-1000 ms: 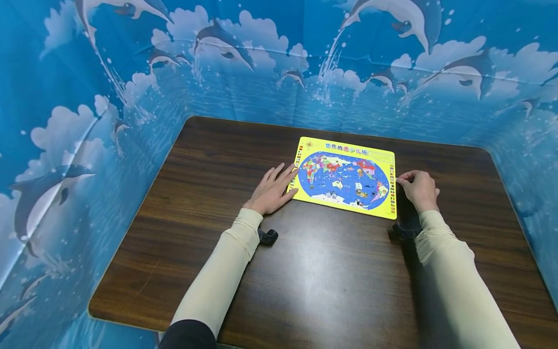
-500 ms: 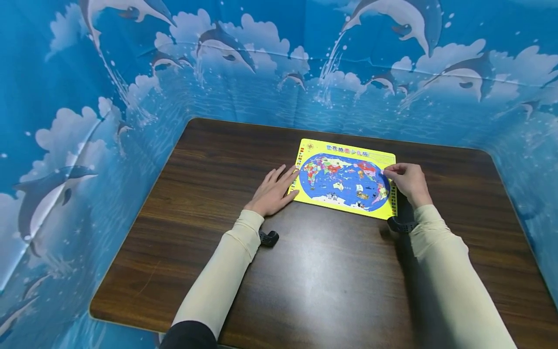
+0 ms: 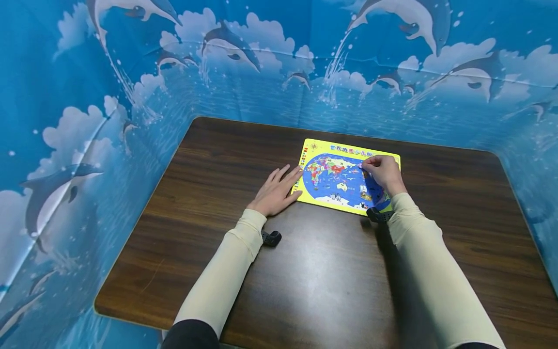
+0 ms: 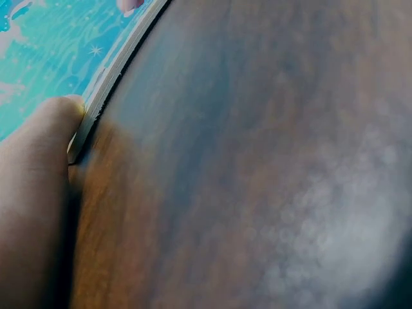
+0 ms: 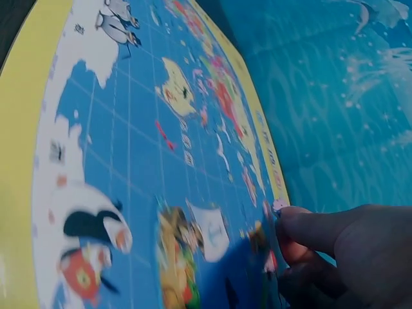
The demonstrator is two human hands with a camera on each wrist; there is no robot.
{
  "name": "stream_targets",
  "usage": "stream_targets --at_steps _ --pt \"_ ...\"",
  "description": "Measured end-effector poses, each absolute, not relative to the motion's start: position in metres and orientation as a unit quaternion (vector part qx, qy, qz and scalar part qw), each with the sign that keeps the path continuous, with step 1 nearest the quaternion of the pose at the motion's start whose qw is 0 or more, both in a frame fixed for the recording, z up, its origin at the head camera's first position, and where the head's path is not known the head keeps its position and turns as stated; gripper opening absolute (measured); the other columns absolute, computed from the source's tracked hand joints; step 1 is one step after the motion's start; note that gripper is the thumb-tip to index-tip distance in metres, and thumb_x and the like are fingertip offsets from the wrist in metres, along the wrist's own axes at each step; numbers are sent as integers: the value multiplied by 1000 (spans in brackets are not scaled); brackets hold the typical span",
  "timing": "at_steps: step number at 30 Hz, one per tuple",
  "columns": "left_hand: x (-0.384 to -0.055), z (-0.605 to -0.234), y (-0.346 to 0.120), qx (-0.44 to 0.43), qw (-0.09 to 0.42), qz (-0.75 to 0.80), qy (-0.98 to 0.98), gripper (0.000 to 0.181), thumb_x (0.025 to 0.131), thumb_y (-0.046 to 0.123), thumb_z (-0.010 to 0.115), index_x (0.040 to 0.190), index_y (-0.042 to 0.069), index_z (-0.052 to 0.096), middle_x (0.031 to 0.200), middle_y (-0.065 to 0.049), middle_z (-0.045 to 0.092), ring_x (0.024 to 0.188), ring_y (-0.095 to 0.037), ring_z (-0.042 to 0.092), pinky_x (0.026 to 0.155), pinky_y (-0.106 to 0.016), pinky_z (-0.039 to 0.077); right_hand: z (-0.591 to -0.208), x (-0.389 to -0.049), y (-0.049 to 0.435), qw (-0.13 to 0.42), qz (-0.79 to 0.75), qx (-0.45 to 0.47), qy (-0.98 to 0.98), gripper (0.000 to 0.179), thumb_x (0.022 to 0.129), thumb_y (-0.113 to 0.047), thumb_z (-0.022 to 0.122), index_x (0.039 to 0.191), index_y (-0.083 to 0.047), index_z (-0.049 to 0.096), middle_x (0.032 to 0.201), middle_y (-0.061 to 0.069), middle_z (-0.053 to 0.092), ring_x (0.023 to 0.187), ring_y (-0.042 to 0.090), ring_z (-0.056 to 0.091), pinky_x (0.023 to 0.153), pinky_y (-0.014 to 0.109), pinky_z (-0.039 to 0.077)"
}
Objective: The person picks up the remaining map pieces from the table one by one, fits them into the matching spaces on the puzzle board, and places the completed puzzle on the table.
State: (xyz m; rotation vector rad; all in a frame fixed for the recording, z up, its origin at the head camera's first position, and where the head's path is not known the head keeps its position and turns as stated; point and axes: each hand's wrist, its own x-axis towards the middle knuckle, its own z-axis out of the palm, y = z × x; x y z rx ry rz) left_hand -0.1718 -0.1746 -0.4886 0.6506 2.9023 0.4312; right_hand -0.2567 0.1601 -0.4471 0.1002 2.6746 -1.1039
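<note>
A yellow-bordered world map board with a blue oval map lies flat at the far middle of the table. My left hand rests on its left edge, fingers spread. In the left wrist view the thumb touches the board's thick side edge. Over the map's upper right part is my right hand, thumb and forefinger pinched together. A small pale pink piece shows at their tips in the right wrist view; its kind is too small to tell. The hand hides part of the map's right side.
The dark wood table extends around the board on all sides. A blue curtain with dolphins hangs behind it and at both sides. Black straps sit on both wrists.
My right hand has moved left from beside the board's right edge to over the map's upper right part, fingertips still pinched. The left hand stays on the left edge.
</note>
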Motion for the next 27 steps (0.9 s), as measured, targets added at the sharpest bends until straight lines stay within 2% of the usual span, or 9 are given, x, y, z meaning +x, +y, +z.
stream_targets --at_steps 9,18,27 --pt "-172 -489 -175 214 74 144 963 71 109 56 39 169 26 18 177 7 13 166 -23 5 135 -44 2 -450 -257 150 93 -367 28 925 30 106 -23 62 119 2 73 119 25 72 101 33 61 95 47 51" --pt "-173 -489 -172 216 71 145 963 71 109 56 39 169 27 17 177 7 13 165 -23 5 135 -45 2 -454 -256 153 76 -366 21 927 28 106 -22 62 114 2 74 114 24 73 96 31 62 84 37 47" --pt "-171 -489 -173 208 71 144 965 71 108 57 38 169 27 17 177 8 12 166 -23 5 135 -45 2 -457 -252 156 105 -367 20 924 46 111 -39 49 131 0 63 128 23 65 107 35 56 104 53 48"
